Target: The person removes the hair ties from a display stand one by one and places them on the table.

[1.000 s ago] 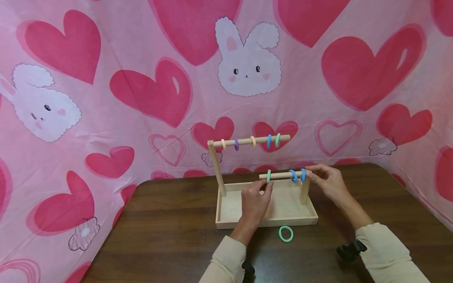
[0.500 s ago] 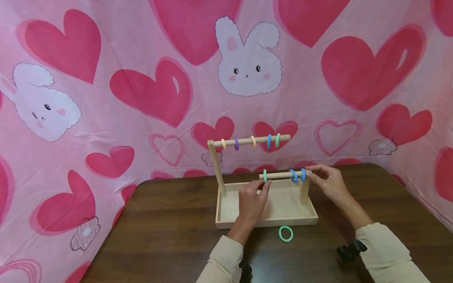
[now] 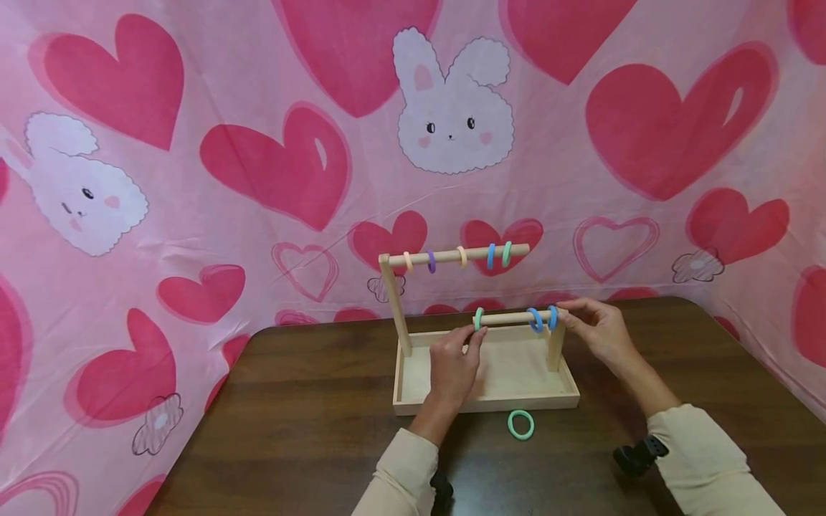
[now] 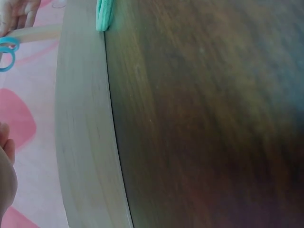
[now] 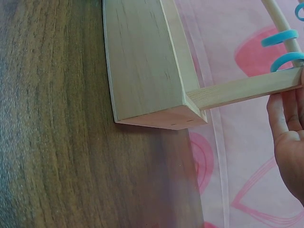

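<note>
A wooden rack with a shallow tray (image 3: 490, 405) carries a lower rod (image 3: 506, 318) and a taller upper rod (image 3: 447, 257). Thumb and index finger of my left hand (image 3: 452, 367) pinch a green ring (image 3: 478, 319) at the lower rod's free left end; the rod tip appears to sit within it. Two blue rings hang on that rod's right part, one a blue ring (image 3: 535, 320) and the other close to the post (image 3: 555, 351). My right hand (image 3: 605, 333) holds the post's top; in the right wrist view its fingers (image 5: 279, 114) lie against the post.
Another green ring (image 3: 510, 425) lies on the dark wooden table (image 3: 310, 401) before the tray. Several rings, including a purple ring (image 3: 432, 262), hang on the upper rod. Behind the table hangs a pink cloth (image 3: 245, 93) with hearts and rabbits.
My left hand has slid the green ring leftward along the lower rod to its free end. The right hand has stayed at the post.
</note>
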A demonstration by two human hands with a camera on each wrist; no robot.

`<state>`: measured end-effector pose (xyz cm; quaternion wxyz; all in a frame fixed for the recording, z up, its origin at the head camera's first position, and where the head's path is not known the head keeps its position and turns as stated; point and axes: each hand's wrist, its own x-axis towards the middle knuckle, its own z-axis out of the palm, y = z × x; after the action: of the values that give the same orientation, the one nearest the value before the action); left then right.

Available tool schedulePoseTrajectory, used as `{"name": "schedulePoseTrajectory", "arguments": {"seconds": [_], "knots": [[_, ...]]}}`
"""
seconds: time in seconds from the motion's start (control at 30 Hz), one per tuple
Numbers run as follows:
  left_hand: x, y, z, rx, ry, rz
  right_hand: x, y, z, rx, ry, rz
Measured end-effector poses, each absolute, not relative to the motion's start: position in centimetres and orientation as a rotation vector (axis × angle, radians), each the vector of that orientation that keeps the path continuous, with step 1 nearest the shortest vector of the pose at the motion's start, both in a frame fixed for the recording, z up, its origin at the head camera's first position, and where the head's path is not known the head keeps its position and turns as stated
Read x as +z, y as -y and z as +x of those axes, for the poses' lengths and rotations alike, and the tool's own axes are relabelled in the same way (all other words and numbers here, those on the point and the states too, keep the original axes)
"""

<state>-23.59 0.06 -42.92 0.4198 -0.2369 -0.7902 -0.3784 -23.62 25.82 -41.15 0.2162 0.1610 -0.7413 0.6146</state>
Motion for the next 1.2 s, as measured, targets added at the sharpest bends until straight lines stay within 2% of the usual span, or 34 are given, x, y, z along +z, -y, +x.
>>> {"name": "schedulePoseTrajectory", "arguments": {"seconds": [1.2], "knots": [[-42.9,1.9,-23.6,-1.127,2.071,-0.497,-40.9,-26.0,-24.3,1.688,2.056,0.449]]}}
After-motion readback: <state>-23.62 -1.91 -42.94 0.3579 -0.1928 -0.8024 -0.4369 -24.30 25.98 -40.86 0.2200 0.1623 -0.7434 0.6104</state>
